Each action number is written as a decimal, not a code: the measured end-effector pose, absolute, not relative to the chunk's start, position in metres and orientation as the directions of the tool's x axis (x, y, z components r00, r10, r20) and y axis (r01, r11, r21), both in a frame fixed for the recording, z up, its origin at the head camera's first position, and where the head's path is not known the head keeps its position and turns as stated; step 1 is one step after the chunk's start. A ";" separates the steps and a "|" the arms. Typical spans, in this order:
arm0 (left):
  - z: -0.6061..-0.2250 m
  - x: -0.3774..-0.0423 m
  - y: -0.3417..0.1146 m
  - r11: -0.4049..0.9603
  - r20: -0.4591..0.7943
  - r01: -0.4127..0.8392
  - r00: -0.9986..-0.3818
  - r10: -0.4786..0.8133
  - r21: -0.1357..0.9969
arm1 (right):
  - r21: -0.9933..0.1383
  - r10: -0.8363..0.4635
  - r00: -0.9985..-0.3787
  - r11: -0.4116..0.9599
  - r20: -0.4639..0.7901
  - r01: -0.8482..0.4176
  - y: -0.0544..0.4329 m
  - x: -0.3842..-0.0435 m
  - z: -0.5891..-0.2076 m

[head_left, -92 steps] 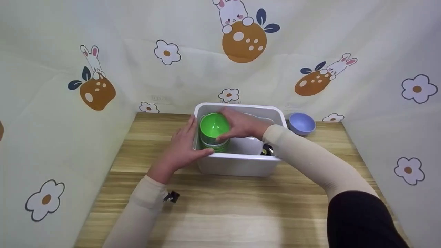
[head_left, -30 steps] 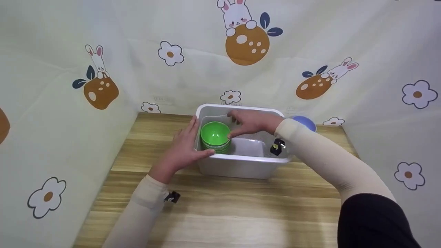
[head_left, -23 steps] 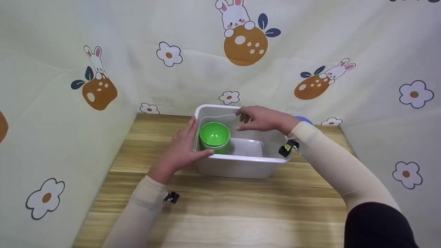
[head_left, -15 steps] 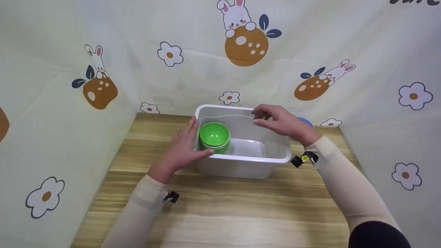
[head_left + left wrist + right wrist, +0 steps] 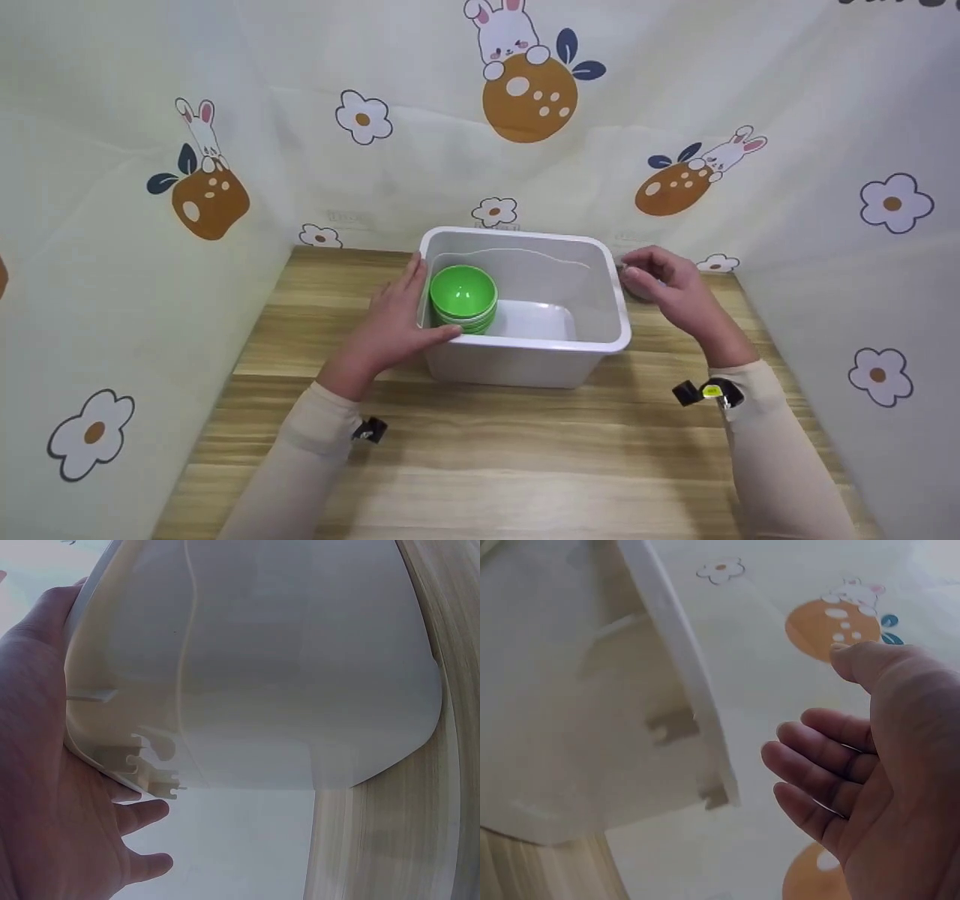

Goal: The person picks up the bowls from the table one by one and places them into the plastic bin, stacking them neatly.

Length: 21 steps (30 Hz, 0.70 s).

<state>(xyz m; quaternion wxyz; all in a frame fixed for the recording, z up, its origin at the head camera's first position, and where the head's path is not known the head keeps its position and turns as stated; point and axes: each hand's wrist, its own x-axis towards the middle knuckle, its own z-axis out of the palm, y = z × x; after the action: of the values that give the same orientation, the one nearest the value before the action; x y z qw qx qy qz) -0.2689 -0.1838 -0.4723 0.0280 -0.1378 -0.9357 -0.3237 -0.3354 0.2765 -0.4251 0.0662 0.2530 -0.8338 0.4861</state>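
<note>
In the head view, a white plastic bin (image 5: 517,364) stands on the wooden table. Inside, against its left wall, sits a stack of green bowls (image 5: 463,292) with pale rims between them. My left hand (image 5: 386,322) rests on the bin's near left corner, thumb along the front rim and straight fingers along the left side. Beyond the bin's right rim is my right hand (image 5: 675,296), its fingers loosely bent and holding nothing in the right wrist view. It hovers where the blue bowl stood and hides most of that spot.
A patterned cloth wall (image 5: 420,172) rises close behind the bin and on both sides. The wooden tabletop (image 5: 487,465) extends in front of the bin. A small black device (image 5: 709,391) is strapped to each wrist over pale sleeves.
The right hand has let go of the green bowl, which now sits lower on the stack, and has moved right out of the bin to the blue bowl's place. The left hand stays put.
</note>
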 end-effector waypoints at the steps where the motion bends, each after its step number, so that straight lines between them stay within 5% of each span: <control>1: -0.472 -0.269 -0.184 0.752 0.140 0.274 -0.961 0.239 0.600 | -0.785 -0.336 -0.871 0.396 0.358 -0.476 0.280 -0.333 -0.429; 10: -0.472 -0.268 -0.185 0.757 0.140 0.275 -0.961 0.239 0.593 | -0.843 -0.147 -0.934 0.402 0.325 -0.357 0.304 -0.321 -0.470; 21: -0.472 -0.267 -0.184 0.737 0.163 0.293 -0.956 0.245 0.610 | -0.879 -0.065 -0.962 0.394 0.266 -0.270 0.314 -0.320 -0.501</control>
<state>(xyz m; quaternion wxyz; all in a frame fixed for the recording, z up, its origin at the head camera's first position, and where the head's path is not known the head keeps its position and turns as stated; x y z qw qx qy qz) -0.2673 -0.1844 -0.4724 0.0357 -0.1443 -0.9312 -0.3329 -0.3199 0.3141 -0.5007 0.0944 0.1010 -0.8295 0.5411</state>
